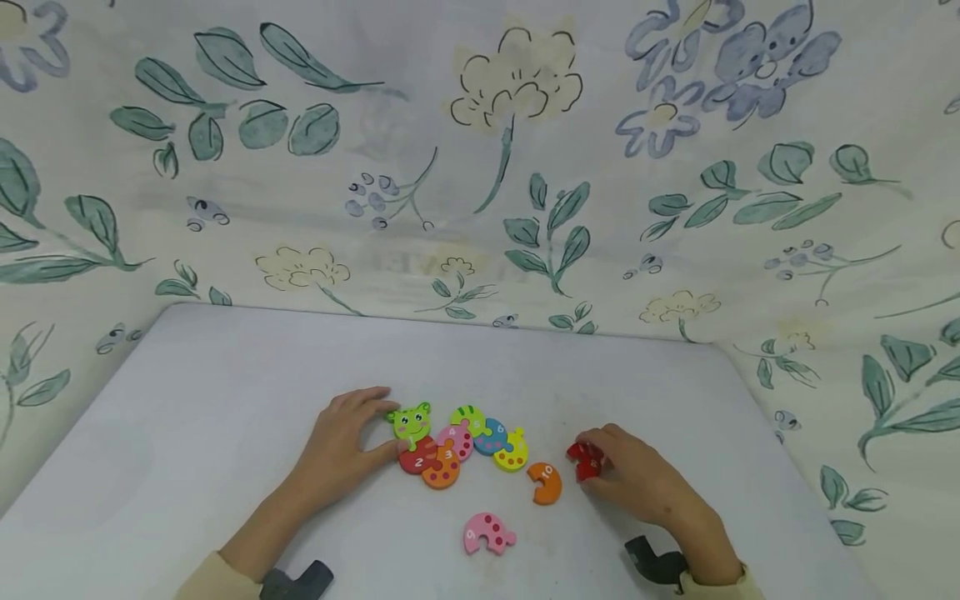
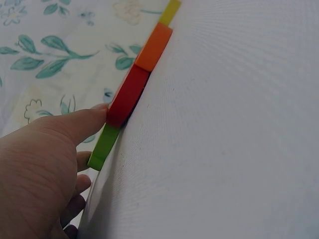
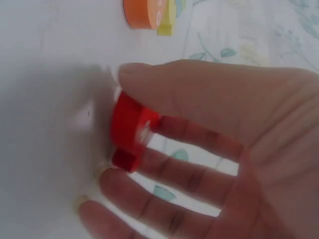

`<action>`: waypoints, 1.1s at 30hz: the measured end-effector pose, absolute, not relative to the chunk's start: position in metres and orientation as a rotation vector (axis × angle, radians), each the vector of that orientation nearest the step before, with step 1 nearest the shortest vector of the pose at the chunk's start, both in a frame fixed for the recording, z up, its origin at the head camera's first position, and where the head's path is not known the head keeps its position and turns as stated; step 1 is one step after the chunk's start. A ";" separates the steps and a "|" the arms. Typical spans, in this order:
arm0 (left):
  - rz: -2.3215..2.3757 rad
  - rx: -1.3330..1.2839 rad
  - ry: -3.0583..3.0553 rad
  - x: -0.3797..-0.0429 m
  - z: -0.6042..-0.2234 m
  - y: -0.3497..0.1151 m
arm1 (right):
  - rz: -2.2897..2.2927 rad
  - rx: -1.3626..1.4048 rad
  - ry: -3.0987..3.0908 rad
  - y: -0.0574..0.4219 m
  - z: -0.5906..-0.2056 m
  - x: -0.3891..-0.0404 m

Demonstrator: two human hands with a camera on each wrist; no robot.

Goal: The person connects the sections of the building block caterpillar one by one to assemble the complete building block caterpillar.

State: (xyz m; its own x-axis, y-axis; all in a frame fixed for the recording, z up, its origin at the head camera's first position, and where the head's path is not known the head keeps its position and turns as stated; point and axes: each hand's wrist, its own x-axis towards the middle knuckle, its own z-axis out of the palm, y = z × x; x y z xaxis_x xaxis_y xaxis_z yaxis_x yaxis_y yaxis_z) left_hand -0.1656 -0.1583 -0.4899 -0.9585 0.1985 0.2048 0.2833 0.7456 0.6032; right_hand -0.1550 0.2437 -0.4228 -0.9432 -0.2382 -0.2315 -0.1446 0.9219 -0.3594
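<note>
Colourful numbered puzzle pieces form a linked caterpillar: a green smiling head (image 1: pixel 411 423), red 2 (image 1: pixel 417 458), orange 3 (image 1: pixel 441 470), pink 4 (image 1: pixel 455 442), green 5 (image 1: pixel 469 419), blue 6 (image 1: pixel 491 437) and a yellow piece (image 1: pixel 511 452). Beside the head end is my left hand (image 1: pixel 341 446), its thumb touching the red 2 (image 2: pixel 128 97) and its other fingers spread by the green head (image 2: pixel 103 147). My right hand (image 1: pixel 633 475) pinches a red puzzle piece (image 3: pixel 130 124) between thumb and fingers, tilted close over the table. Its number is blurred.
An orange 10 piece (image 1: pixel 548 484) lies between the yellow piece and my right hand. Nearer me on the white table (image 1: pixel 247 375) lies a pink 9 piece (image 1: pixel 486 531). Floral cloth (image 1: pixel 420 267) rises behind the table's far edge. Dark devices (image 1: pixel 300 581) sit at both wrists.
</note>
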 end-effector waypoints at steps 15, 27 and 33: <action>-0.991 -0.375 -2.833 -0.166 -0.491 -0.160 | -0.576 -0.435 2.847 0.229 -0.427 -0.168; -0.983 -0.368 -2.843 -0.165 -0.489 -0.158 | -0.707 -0.416 2.800 0.212 -0.428 -0.189; -1.005 -0.361 -2.845 -0.166 -0.491 -0.160 | -0.719 -0.527 2.745 0.199 -0.430 -0.194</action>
